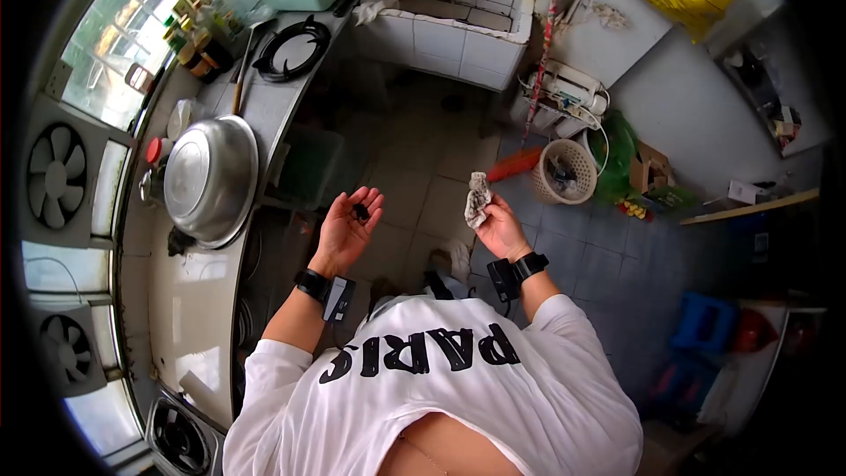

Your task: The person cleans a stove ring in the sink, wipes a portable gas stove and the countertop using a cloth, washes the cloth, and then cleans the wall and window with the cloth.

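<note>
My left hand (342,240) is held palm up over the floor, fingers extended and slightly cupped around a small black thing (359,212); its kind is too small to tell. Out in front on the other side, my right hand (504,234) pinches a crumpled, grey-stained rag (478,201) between thumb and fingers. The rag stands up above the fingertips. The two hands are apart at about the same height.
On the left counter (198,300) lies an upturned metal basin (207,181), with a black ring-shaped stove grate (295,48) and bottles (198,57) beyond. A tiled sink (441,40) is ahead. A waste basket (564,172) stands on the floor at right.
</note>
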`<state>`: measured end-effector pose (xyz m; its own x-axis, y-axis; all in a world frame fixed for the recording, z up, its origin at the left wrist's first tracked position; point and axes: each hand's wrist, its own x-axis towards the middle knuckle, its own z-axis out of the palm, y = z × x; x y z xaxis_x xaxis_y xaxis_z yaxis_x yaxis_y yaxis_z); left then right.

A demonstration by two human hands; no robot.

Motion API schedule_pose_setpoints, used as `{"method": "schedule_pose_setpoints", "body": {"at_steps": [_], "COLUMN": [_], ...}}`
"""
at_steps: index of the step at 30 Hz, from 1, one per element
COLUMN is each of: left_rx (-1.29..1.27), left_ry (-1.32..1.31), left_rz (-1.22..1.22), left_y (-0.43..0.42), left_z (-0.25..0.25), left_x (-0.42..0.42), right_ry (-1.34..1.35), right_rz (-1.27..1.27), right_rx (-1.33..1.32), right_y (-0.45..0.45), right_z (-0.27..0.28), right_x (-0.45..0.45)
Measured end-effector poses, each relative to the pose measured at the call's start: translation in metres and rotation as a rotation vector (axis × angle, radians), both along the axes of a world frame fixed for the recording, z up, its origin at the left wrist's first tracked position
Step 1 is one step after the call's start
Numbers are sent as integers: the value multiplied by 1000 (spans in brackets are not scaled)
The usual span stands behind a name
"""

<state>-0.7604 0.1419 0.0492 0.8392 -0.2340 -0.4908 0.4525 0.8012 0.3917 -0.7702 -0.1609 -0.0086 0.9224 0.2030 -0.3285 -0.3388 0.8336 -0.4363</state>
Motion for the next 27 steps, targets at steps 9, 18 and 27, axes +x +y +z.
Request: {"method": "schedule_pose_setpoints", "body": {"at_steps": [9, 18, 27], "left_rx": [214, 371, 734], "left_ry": [-107, -5, 256], "left_rz": [-682, -967, -1115], "left_y": [-167, -440, -644], "left_z": [24, -63, -241], "left_x": [155, 203, 251], "right_ry": [44, 87, 249], "right_rz": [-605, -929, -938], "right_rx": [-98, 64, 122], "right_y": [-155, -258, -388], "right_z": [-9, -90, -198], "right_x": [-58, -30, 60]}}
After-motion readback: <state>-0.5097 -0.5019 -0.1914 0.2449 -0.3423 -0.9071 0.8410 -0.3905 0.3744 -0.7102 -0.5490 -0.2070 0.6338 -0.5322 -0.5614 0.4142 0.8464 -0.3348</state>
